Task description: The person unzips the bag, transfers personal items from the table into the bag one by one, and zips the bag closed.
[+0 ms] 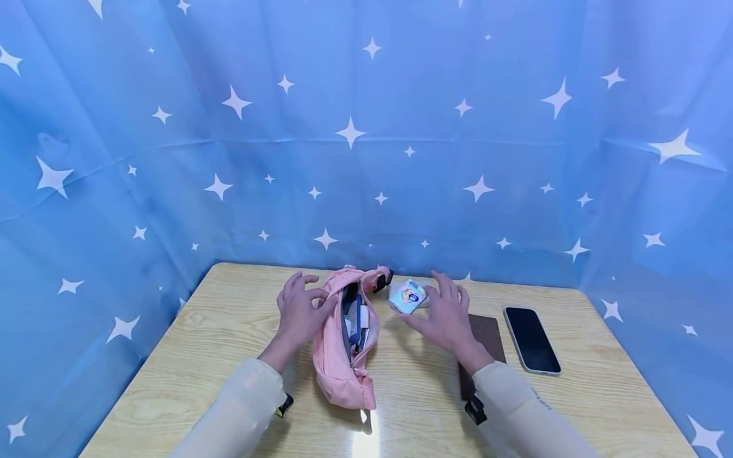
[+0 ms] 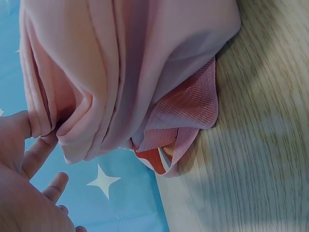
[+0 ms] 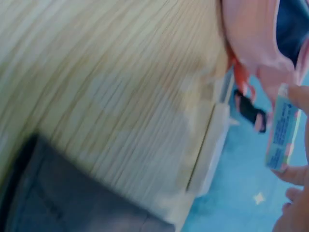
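Note:
A pink waist bag (image 1: 335, 356) stands on the table with its zip opening facing up, and a blue packet (image 1: 354, 321) and white items show inside. My left hand (image 1: 301, 312) pinches the fabric at the bag's left edge; in the left wrist view the folded pink cloth (image 2: 77, 140) sits between thumb and finger. To the right of the bag, my right hand (image 1: 445, 315) holds a small white and light-blue box (image 1: 408, 296) with a cartoon print. The right wrist view shows this box (image 3: 282, 133) pinched by its ends, above the table.
A dark brown notebook-like item (image 1: 487, 337) lies under my right forearm, with a phone (image 1: 532, 340) to its right. Behind the box, a flat white item (image 3: 211, 150) lies near the table's back edge. The bag's black buckle (image 1: 382, 280) points toward the starry blue curtain (image 1: 366, 165).

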Motion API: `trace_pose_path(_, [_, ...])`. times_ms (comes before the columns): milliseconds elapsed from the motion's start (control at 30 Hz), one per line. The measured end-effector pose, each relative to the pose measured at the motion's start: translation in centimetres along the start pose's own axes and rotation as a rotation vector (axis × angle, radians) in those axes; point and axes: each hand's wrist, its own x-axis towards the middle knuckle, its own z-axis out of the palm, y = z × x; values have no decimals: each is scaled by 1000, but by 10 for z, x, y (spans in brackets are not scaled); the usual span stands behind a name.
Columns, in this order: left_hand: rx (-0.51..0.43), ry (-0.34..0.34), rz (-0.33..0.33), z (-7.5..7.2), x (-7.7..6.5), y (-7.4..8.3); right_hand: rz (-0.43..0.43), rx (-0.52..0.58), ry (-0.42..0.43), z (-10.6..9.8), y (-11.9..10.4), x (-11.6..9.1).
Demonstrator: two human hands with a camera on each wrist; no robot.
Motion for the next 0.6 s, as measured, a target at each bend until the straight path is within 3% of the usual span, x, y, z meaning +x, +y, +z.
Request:
trace_pose_path(400, [-11,2,3,0,-1,2,-143,23,13,4,-44,1])
trace_pose_path(600, [-6,-1,8,1,-2,3,-187,-26,-11,6,-57,2])
